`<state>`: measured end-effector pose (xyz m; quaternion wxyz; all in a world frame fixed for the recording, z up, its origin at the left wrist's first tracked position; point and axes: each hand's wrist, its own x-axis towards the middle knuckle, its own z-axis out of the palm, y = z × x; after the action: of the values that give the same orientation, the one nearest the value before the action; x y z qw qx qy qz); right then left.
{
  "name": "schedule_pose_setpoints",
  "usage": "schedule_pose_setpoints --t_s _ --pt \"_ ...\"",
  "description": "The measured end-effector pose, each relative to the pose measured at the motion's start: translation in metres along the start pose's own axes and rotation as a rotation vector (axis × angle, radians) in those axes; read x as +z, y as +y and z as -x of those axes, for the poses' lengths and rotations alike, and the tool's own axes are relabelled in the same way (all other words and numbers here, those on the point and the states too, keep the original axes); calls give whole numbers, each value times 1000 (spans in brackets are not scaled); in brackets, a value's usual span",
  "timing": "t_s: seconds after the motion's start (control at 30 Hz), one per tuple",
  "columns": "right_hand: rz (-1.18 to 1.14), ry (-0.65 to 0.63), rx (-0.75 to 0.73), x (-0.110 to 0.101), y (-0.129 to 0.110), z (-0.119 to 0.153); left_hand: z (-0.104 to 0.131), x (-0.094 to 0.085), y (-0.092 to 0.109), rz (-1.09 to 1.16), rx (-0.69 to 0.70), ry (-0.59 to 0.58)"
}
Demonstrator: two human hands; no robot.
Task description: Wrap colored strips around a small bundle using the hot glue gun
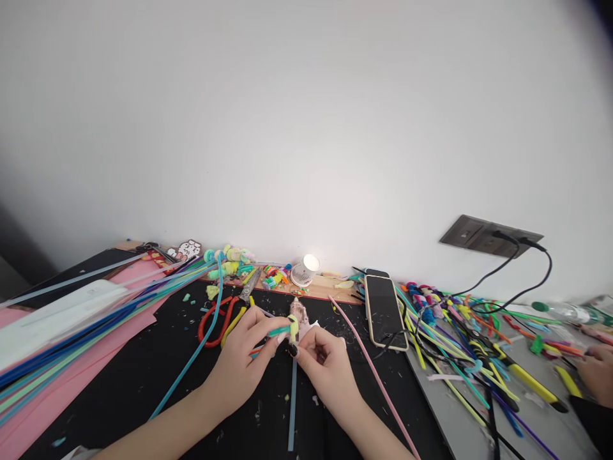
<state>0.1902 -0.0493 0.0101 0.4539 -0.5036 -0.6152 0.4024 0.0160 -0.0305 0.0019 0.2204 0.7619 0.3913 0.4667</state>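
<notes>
Between thumb and fingers, my left hand point(239, 367) pinches a small yellow and teal pipe cleaner piece point(294, 326). Close beside it, my right hand point(325, 367) is closed in a pinch at the lower end of this piece. A small black spot shows at the right fingertips; I cannot tell what it is. Below the hands, a grey-blue pipe cleaner point(292, 409) lies on the black mat. Scissors with red handles point(211, 324) lie left of my left hand, with a long blue pipe cleaner point(191, 358) crossing them. A pink pipe cleaner point(368, 364) runs past my right hand.
A white paper cup point(305, 271) stands by the wall. A phone point(384, 313) lies at right with cables leading to a wall socket point(491, 237). Bundled pipe cleaners point(110, 319) fill the left; more, with yellow-handled pliers point(531, 383), crowd the right. Another person's hand point(596, 374) is at far right.
</notes>
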Motion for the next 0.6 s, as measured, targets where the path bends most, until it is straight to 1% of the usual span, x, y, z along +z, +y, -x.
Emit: schedule_pose_setpoints --t_s 0.17,0.3,0.37,0.47,0.6 --pt "-194 -20 41 -3 4 -5 -1 1 1 40 -14 -17" --pt "-249 -41 75 -4 5 -7 -1 1 1 42 -4 -11" --pt "-278 -43 65 -4 4 -6 -1 0 1 26 3 0" --pt "-303 -37 40 -5 2 -5 -1 0 1 -7 40 16" --pt "-283 -52 85 -4 2 -5 0 1 -2 -7 136 11"
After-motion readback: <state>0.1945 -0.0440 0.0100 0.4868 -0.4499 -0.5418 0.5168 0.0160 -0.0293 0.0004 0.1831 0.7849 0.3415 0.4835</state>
